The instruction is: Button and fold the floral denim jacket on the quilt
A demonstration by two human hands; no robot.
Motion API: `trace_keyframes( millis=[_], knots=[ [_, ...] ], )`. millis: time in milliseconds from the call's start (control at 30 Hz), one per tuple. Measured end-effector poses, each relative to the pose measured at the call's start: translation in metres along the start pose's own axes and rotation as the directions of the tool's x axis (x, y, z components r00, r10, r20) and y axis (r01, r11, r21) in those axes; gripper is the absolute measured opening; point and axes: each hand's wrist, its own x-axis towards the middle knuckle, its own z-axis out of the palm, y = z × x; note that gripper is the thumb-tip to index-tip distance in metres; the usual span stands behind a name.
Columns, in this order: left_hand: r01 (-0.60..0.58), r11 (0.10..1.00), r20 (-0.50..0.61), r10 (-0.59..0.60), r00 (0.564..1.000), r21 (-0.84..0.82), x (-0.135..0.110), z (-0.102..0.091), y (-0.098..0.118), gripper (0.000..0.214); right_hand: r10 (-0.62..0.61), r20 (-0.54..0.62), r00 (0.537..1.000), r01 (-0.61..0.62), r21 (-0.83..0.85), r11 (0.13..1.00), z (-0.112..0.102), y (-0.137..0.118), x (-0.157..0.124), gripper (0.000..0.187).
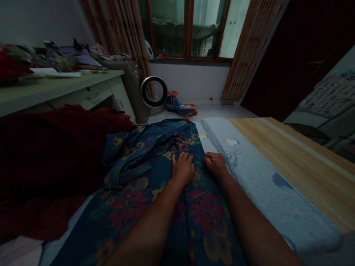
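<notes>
A dark blue garment with red and yellow flowers (130,207) lies spread out in front of me. My left hand (183,168) rests flat on its middle, fingers stretched forward. At the garment's right edge, my right hand (215,163) is closed, its fingers curled round the cloth there. A rumpled, folded part of the garment, possibly a sleeve, lies to the left of my left hand. Under the garment's right side is a pale grey-blue quilted blanket (257,184).
A dark red cloth (55,159) is heaped at left. Bare wood-grain surface (299,155) shows at right. Beyond stand a cluttered desk (83,92), a washing machine with its round door (154,91) ajar, and a blue-orange ride-on toy (180,106) on the floor.
</notes>
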Motion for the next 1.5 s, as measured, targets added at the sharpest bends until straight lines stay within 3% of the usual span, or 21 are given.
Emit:
trace_keyframes(
  millis=[233,400,533,633,867,1067,1200,1300,1367,1500],
  knots=[
    [0.039,0.998,0.048,-0.041,0.998,0.044,0.002,0.004,-0.001,0.042,0.001,0.011,1.000,-0.003,0.176,0.984,-0.009,0.003,-0.002,0.028],
    [0.026,0.998,0.052,-0.029,0.998,0.052,0.002,0.002,-0.001,0.041,-0.079,-0.053,0.995,0.087,0.165,0.982,0.005,0.003,-0.002,0.034],
    [0.042,0.997,0.073,-0.047,0.996,0.062,0.002,0.004,-0.002,0.044,-0.168,0.146,0.975,0.170,0.002,0.985,0.021,-0.003,-0.006,0.049],
    [0.080,0.994,0.083,-0.087,0.993,0.080,0.002,0.004,-0.003,0.048,-0.118,0.248,0.962,0.151,-0.117,0.982,0.025,-0.008,-0.008,0.055],
    [0.175,0.980,0.139,-0.187,0.972,0.092,0.001,-0.002,-0.005,0.060,0.047,0.269,0.962,0.006,-0.191,0.982,0.019,-0.014,-0.007,0.064],
    [0.216,0.972,0.128,-0.227,0.966,0.092,0.003,-0.005,-0.008,0.061,0.124,0.237,0.963,-0.079,-0.193,0.978,0.017,-0.011,-0.008,0.074],
    [0.218,0.972,0.057,-0.223,0.973,0.084,0.006,-0.006,-0.009,0.055,0.139,0.150,0.979,-0.112,-0.175,0.978,0.016,-0.009,-0.008,0.062],
    [0.155,0.985,-0.042,-0.152,0.987,0.080,0.008,-0.005,-0.012,0.046,0.093,0.030,0.995,-0.088,-0.127,0.988,0.015,-0.008,-0.006,0.048],
    [0.077,0.995,-0.059,-0.073,0.996,0.069,0.009,-0.004,-0.013,0.045,-0.012,-0.020,1.000,0.010,-0.083,0.996,0.017,-0.009,-0.005,0.043],
    [0.026,0.999,0.027,-0.027,0.999,0.035,0.010,0.002,-0.015,0.047,-0.180,0.077,0.981,0.184,-0.038,0.982,0.023,-0.011,-0.005,0.045]
  ],
)
